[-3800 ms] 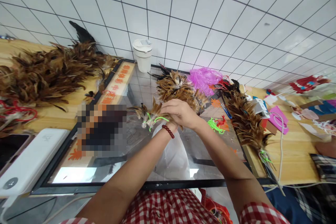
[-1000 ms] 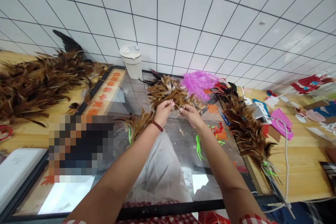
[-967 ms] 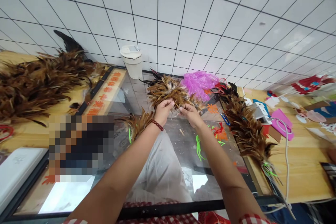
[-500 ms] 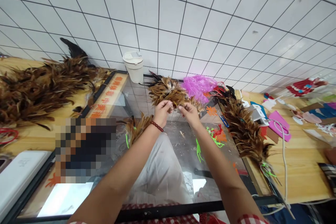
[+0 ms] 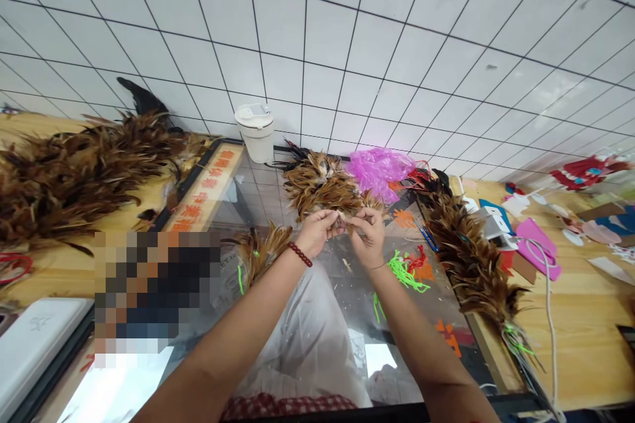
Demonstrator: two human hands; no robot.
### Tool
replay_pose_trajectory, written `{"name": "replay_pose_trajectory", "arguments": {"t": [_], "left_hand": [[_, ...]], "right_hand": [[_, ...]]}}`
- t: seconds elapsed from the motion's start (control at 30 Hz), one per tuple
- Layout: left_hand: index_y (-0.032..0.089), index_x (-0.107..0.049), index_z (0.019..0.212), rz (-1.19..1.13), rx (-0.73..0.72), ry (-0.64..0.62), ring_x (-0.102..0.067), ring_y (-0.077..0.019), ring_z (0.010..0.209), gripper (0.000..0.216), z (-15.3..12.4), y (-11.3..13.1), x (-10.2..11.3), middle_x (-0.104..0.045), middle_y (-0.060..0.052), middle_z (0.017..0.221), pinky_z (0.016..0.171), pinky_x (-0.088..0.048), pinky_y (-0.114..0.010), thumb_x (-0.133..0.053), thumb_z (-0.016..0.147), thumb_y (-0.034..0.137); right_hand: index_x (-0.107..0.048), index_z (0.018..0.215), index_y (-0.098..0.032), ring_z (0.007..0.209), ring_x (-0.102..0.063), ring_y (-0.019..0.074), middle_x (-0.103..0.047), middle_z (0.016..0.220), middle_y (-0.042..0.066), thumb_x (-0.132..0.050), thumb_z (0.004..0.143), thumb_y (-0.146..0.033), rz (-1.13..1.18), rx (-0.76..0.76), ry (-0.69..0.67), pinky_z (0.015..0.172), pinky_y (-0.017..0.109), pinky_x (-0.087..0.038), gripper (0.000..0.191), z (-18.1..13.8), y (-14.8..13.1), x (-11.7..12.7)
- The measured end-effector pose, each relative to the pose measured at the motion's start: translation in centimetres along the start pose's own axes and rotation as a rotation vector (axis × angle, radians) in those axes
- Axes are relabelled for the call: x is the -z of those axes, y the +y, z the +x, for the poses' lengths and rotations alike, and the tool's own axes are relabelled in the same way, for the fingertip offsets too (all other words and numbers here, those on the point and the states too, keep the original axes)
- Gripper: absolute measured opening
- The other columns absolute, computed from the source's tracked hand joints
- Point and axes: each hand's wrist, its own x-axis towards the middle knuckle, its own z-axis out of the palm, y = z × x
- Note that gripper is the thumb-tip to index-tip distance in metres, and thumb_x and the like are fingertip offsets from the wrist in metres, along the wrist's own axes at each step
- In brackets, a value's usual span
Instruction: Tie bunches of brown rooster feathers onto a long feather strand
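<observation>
My left hand (image 5: 320, 232), with a dark red bead bracelet (image 5: 299, 254) at the wrist, is closed in a pinch over the glass tabletop. Facing it, my right hand (image 5: 368, 236) pinches too, and the fingertips nearly meet. A small pale bit shows between them, too small to name. Just beyond the fingers lies a pile of brown feathers (image 5: 322, 188). A smaller feather bunch (image 5: 262, 251) rests left of my left wrist. Bright green cords (image 5: 404, 272) and red cords (image 5: 415, 258) lie to the right of my right forearm.
Behind the feather pile are a crumpled purple plastic bag (image 5: 380, 170) and a white lidded cup (image 5: 255, 135) by the tiled wall. Long feather bundles lie at left (image 5: 74, 178) and right (image 5: 466, 248). A white cable (image 5: 549, 324) runs down the right side.
Both hands have come nearer to me, away from the feather pile, and their fingertips are closer together. My right-hand fingers are more curled. The view has shifted slightly.
</observation>
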Motion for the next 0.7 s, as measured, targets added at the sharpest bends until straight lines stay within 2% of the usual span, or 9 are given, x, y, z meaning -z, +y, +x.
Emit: {"name": "replay_pose_trajectory", "arguments": {"t": [0.2,0.4,0.5,0.6,0.7], "left_hand": [[0.012,-0.067,0.073,-0.045,0.007,-0.012,-0.063,-0.0104,0.067,0.030,0.0,0.3,0.0,-0.069,-0.003,0.073,0.065,-0.052,-0.024,-0.087,0.053,0.025],[0.012,-0.069,0.074,-0.024,0.005,-0.041,-0.062,-0.0098,0.065,0.031,0.1,0.0,0.3,-0.070,-0.004,0.072,0.062,-0.049,-0.022,-0.087,0.053,0.027],[0.013,-0.070,0.075,-0.011,0.005,-0.034,-0.062,-0.0099,0.065,0.032,0.2,0.0,0.3,-0.070,-0.003,0.072,0.062,-0.048,-0.022,-0.087,0.052,0.026],[0.013,-0.070,0.072,0.001,-0.037,-0.022,-0.060,-0.0088,0.062,0.032,0.2,0.0,0.1,-0.067,-0.002,0.067,0.062,-0.047,-0.022,-0.087,0.050,0.026],[0.013,-0.069,0.071,0.035,-0.041,-0.059,-0.059,-0.0097,0.060,0.032,-0.1,0.1,-0.1,-0.065,-0.001,0.063,0.060,-0.047,-0.023,-0.087,0.050,0.030]], "right_hand": [[-0.072,0.088,-0.028,0.082,-0.051,0.0155,-0.046,0.091,0.004,-0.053,0.079,-0.012,-0.087,0.068,-0.090,0.072,0.033,-0.046,0.027,0.0,0.2,0.1],[-0.073,0.088,-0.029,0.079,-0.051,0.0156,-0.051,0.088,0.005,-0.057,0.083,-0.022,-0.190,0.075,-0.151,0.069,0.032,-0.047,0.018,0.0,-0.1,0.2],[-0.072,0.091,-0.029,0.080,-0.053,0.0164,-0.055,0.089,0.006,-0.056,0.083,-0.023,-0.164,0.065,-0.205,0.071,0.033,-0.048,0.019,-0.1,-0.3,0.3],[-0.070,0.094,-0.026,0.080,-0.056,0.0174,-0.059,0.088,0.006,-0.055,0.084,-0.026,-0.057,0.000,-0.229,0.072,0.034,-0.049,0.018,-0.1,-0.8,0.5],[-0.068,0.093,-0.023,0.073,-0.056,0.0166,-0.062,0.081,0.005,-0.053,0.087,-0.030,0.011,-0.133,-0.136,0.069,0.032,-0.048,0.018,0.1,-0.9,0.6]]}}
